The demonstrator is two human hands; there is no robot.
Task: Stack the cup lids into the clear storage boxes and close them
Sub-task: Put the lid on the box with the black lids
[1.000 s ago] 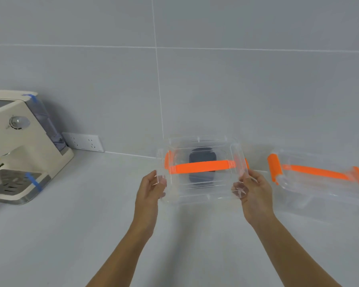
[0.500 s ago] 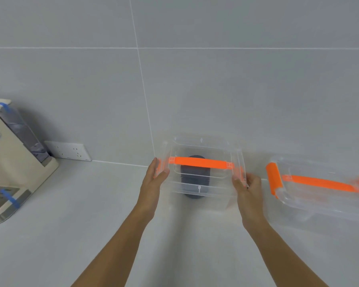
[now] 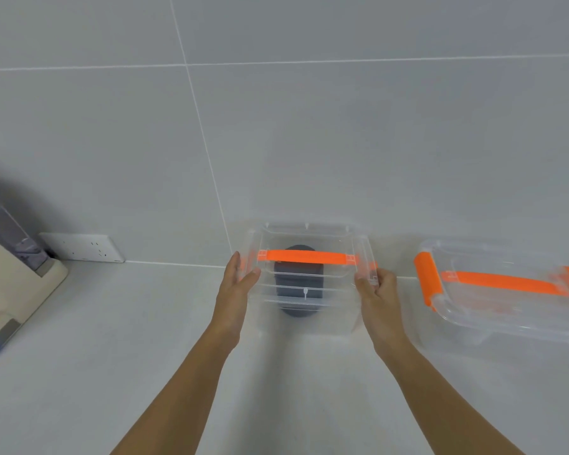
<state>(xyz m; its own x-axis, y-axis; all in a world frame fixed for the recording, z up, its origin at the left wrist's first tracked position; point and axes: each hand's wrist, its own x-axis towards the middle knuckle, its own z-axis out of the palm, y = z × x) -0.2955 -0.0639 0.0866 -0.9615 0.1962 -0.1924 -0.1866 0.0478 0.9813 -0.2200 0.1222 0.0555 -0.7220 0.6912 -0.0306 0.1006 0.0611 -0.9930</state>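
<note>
A clear storage box with an orange handle across its lid stands on the white counter against the tiled wall. A dark stack of cup lids shows through its walls. My left hand presses flat on the box's left end, over an orange latch. My right hand grips the right end, fingers curled on the lid's edge by the other latch. A second clear box with orange latches and handle sits to the right, lid on; I cannot see what it holds.
A cream countertop machine with blue tape stands at the far left. A white wall socket sits low on the wall beside it. The grey tiled wall rises directly behind both boxes.
The box has been lowered from in front of the wall onto the counter. My hands shifted from holding its front corners to its two latch ends. The view swung right.
</note>
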